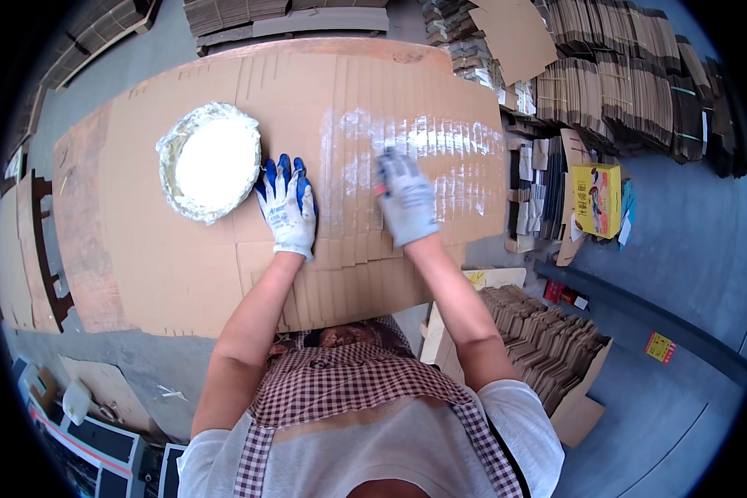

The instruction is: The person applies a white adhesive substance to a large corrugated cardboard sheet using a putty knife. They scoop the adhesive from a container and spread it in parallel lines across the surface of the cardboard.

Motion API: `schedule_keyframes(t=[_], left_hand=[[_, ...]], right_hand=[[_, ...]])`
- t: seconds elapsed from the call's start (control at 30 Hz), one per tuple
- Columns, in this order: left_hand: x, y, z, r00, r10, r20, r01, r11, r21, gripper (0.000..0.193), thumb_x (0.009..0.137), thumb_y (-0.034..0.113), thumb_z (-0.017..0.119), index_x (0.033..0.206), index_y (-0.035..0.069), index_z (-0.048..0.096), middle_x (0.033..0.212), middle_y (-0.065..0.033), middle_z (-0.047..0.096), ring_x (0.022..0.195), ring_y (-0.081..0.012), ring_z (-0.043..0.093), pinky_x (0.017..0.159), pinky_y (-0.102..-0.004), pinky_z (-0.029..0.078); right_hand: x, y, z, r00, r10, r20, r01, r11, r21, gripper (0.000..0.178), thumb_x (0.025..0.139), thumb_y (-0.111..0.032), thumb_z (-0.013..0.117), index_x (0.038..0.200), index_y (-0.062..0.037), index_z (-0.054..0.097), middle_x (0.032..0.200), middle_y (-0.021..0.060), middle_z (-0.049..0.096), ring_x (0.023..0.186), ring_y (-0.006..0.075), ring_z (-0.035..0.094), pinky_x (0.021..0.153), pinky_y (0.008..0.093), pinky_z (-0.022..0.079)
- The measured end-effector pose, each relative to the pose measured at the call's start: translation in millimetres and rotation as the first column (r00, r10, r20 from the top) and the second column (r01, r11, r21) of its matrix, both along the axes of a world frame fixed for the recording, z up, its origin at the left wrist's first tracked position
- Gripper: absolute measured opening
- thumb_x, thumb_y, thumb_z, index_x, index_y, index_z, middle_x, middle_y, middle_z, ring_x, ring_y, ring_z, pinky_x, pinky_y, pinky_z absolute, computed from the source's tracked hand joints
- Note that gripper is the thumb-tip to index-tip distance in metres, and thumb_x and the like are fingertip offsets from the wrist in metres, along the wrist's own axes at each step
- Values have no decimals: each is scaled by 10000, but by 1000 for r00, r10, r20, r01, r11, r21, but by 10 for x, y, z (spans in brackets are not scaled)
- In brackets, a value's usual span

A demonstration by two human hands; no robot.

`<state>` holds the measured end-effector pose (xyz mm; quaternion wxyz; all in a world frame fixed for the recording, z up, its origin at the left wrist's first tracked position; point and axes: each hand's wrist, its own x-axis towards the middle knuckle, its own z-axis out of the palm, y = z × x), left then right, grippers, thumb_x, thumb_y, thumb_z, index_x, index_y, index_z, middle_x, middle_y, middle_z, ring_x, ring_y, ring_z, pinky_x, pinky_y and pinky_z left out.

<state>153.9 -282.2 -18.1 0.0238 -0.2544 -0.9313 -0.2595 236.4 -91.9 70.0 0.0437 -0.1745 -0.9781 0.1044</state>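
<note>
My left hand (287, 209), in a white work glove with blue fingers, lies flat on the fanned cardboard sheets (340, 290) with its fingers spread. Just left of it stands a round basin (168, 170) with a crinkled plastic-covered rim, holding a bright white substance (212, 162). My right hand (408, 199), gloved as well, is closed and blurred by motion over the overlapping sheets. A small red bit shows beside its thumb; what it grips is hidden. Shiny white wet streaks (452, 137) cover the stepped sheet edges around and beyond this hand.
Tied stacks of folded cardboard (606, 91) stand at the far right, with a yellow box (598, 199) nearer. A carton of folded cardboard pieces (535, 340) sits by my right elbow. More bundles (236, 12) lie behind the table. Machinery (91, 448) is at the lower left.
</note>
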Motion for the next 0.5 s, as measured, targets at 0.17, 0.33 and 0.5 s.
schedule_keyframes(t=[0.17,0.33,0.5], left_hand=[[-6,9,6,1000,3,-14,-3,1000,-20,421,976,248,477,1380,146,537,1499,-108,425,1419,-346,307,1164,-556,169],[-6,-11,5,1000,-2,-24,2,1000,-17,426,980,248,463,1390,147,526,1507,-107,412,1424,-348,296,1163,-555,175],[2,1,33,1000,-19,-17,18,1000,-23,436,987,253,445,1405,147,509,1515,-103,400,1433,-345,283,1170,-552,161]], right_hand=[[-159,-88,-83,998,49,36,-50,998,30,290,850,-175,640,1116,-69,592,1213,123,592,1127,291,573,922,402,514],[-56,329,3,958,-265,110,273,960,-58,302,863,-161,634,1148,-76,580,1246,116,581,1120,290,576,933,401,513],[17,248,-171,998,-27,61,30,998,-53,366,838,-170,642,1192,-103,574,1290,128,576,1172,299,565,969,404,494]])
